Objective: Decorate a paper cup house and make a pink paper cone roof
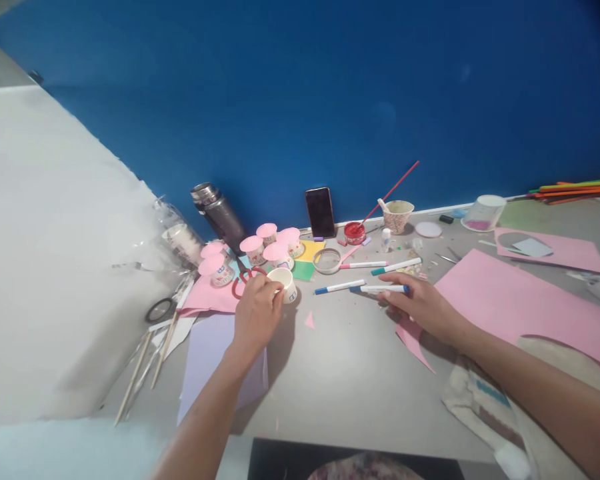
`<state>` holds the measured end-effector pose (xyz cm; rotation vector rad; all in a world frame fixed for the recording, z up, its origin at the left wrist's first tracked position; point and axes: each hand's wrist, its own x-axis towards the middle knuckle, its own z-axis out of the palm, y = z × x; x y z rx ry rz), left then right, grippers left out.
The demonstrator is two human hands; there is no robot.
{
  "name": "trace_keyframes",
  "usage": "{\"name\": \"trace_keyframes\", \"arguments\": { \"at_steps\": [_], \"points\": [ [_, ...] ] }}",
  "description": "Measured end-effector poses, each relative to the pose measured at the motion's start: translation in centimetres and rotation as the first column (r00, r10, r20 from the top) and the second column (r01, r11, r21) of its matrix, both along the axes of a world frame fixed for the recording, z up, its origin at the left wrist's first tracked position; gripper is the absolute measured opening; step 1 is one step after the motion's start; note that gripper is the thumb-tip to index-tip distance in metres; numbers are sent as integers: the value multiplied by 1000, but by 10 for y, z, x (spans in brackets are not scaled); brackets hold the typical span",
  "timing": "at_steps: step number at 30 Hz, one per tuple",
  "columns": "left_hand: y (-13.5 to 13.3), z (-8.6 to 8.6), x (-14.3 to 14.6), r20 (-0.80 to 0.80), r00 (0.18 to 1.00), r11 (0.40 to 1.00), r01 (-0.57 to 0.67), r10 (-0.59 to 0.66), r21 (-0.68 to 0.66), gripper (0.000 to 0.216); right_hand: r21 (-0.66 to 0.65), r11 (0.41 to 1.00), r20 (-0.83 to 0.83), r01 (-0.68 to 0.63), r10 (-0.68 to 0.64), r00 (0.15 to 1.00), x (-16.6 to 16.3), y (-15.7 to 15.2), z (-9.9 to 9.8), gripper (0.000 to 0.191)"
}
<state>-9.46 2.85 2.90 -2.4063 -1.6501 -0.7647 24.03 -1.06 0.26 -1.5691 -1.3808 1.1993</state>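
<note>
My left hand [259,307] pinches a small white paper cup [286,293] by its rim, the open top facing up. Just behind that hand lie scissors [245,273] with red handles. Several paper cups [223,272] topped with pink paper discs [279,252] stand in a group beyond it. In my right hand [423,303] is a white marker [377,289] with blue ends, held low over the table between thumb and fingers. Left of it lies another blue-capped marker [339,287]. Teal [397,267] and pink [364,265] markers rest behind.
A dark flask [220,217] and a phone [320,212] stand by the blue wall. A red paint pot [355,233] has a red stick in it. Pink paper [520,300] covers the right side; lilac sheets [210,360] lie at left. A tape ring [327,261] sits mid-table.
</note>
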Motion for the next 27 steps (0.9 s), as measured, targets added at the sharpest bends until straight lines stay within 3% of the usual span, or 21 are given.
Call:
{"name": "trace_keyframes", "arguments": {
  "at_steps": [4, 7, 8, 10, 12, 14, 17, 20, 24, 27],
  "points": [
    [1, 5, 0, 77, 997, 1000, 20, -19, -18, 22, 155, 988, 263, -23, -19, 965, 5, 5, -10, 45],
    [-1, 17, -1, 347, 937, 996, 59, -30, -73, 18, 285, 958, 359, -27, -81, 930, 7, 7, -15, 44],
    [-2, 21, -1, 480, 877, 988, 99, -29, -121, 16, 327, 944, 376, -31, -100, 921, 8, 6, -15, 42],
    [-4, 28, 4, 742, 669, 935, 246, 27, -256, 21, 387, 920, 354, -56, -92, 931, 8, 3, -12, 43],
    [-7, 31, 14, 884, 437, 822, 435, 164, -367, 33, 406, 907, 289, -111, -12, 957, 8, -2, -6, 57],
    [-9, 31, 30, 901, 317, 685, 587, 296, -431, 43, 428, 882, 228, -200, 109, 967, 7, -9, 1, 82],
    [-12, 26, 57, 858, 326, 495, 711, 397, -500, 47, 447, 823, 141, -349, 321, 937, 6, -20, 8, 111],
    [-11, 22, 77, 837, 357, 405, 752, 415, -521, 47, 385, 824, 30, -416, 439, 898, 7, -25, 10, 117],
    [-7, 19, 89, 849, 350, 440, 740, 395, -509, 45, 320, 872, -86, -371, 416, 905, 9, -23, 9, 107],
    [-10, 16, 94, 891, 305, 503, 742, 335, -443, 47, 374, 877, -138, -302, 375, 917, 8, -19, 7, 94]
  ]
}}
